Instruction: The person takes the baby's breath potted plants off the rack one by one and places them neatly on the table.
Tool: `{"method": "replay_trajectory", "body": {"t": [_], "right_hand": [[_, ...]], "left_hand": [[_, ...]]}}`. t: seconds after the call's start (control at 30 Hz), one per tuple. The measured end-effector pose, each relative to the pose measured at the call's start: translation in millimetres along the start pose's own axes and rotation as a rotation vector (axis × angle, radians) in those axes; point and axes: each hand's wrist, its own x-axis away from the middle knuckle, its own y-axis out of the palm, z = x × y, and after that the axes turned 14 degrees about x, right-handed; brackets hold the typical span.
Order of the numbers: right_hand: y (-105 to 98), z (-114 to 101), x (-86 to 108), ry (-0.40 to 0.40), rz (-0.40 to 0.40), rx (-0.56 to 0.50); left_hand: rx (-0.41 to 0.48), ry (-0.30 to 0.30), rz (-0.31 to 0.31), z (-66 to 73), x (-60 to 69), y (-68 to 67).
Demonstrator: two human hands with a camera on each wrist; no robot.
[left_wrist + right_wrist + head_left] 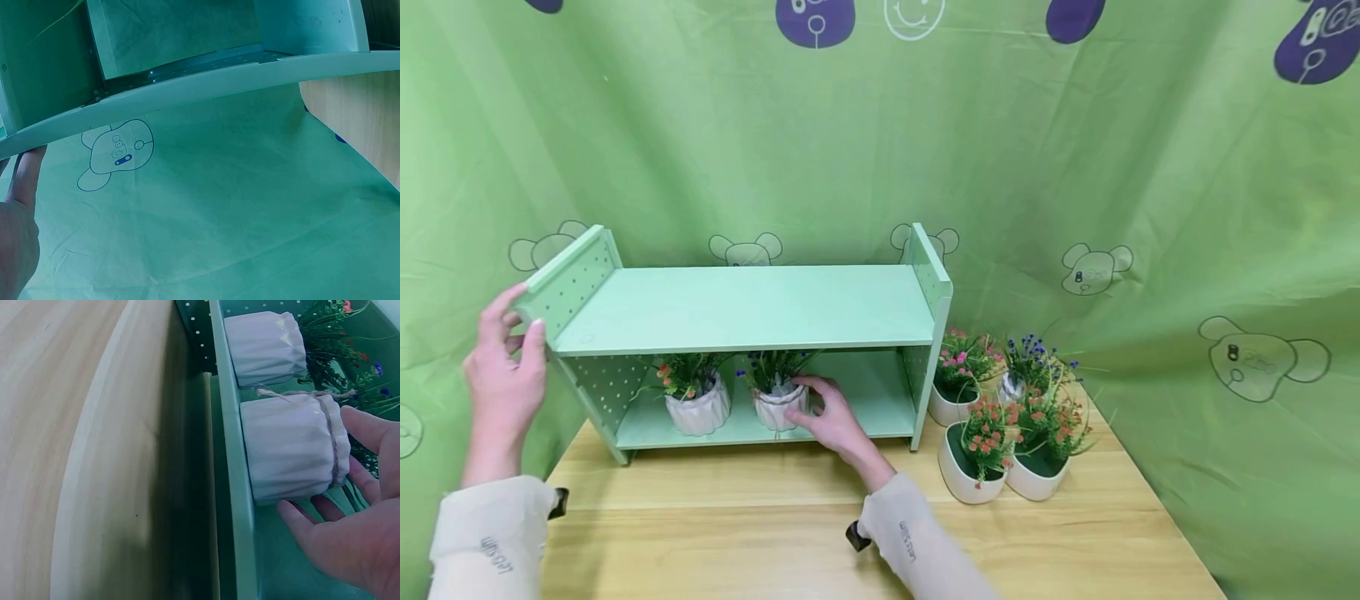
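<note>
Shelf side panel (574, 279) is clamped by left grip (507, 367) — white pot (772, 412), 1 of 2 on lower tier (867, 407), is clamped in right grip (832, 421), twine (333, 434) round its rim.

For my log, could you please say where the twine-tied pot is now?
In the head view, the twine-tied pot stands on the lower shelf, right of another white pot, with the right hand around it.
</note>
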Motion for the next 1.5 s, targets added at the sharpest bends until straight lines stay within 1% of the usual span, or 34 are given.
{"method": "replay_trajectory", "body": {"t": [0.13, 0.3, 0.4, 0.57, 0.77, 0.9, 1.0, 1.13, 1.37, 1.5], "right_hand": [[4.4, 1.0, -1.9, -0.011, 0.040, 0.039], [10.4, 6.4, -4.9, -0.030, 0.087, 0.143], [14.1, 10.1, -6.4, -0.041, 0.097, 0.174], [18.1, 14.0, -8.0, -0.053, 0.116, 0.181], [18.0, 14.1, -8.2, -0.063, 0.145, 0.202], [17.9, 13.2, -8.8, -0.063, 0.144, 0.221], [17.9, 12.3, -9.0, -0.061, 0.140, 0.212], [18.1, 12.1, -9.2, -0.062, 0.140, 0.198], [18.0, 13.2, -10.8, -0.071, 0.137, 0.199], [15.5, 13.8, -10.8, -0.086, 0.140, 0.194]], "left_hand": [[-0.003, -0.009, 0.000, -0.7, -0.8, 0.4], [-0.009, -0.015, -0.002, -1.8, -0.8, 1.1], [-0.004, -0.019, 0.002, -1.6, -0.7, 1.0], [-0.006, -0.010, 0.004, -0.8, -1.4, 0.9], [0.001, -0.003, -0.006, -1.8, -1.5, 1.6], [0.007, -0.004, 0.008, -3.1, -0.9, 1.6], [-0.005, -0.004, 0.020, -3.8, -0.7, 1.5], [-0.022, -0.009, 0.020, -3.9, -0.8, 1.4], [-0.006, -0.036, 0.021, -1.3, 0.6, 1.0], [-0.004, -0.036, 0.014, -0.1, 0.2, 0.8]]}}
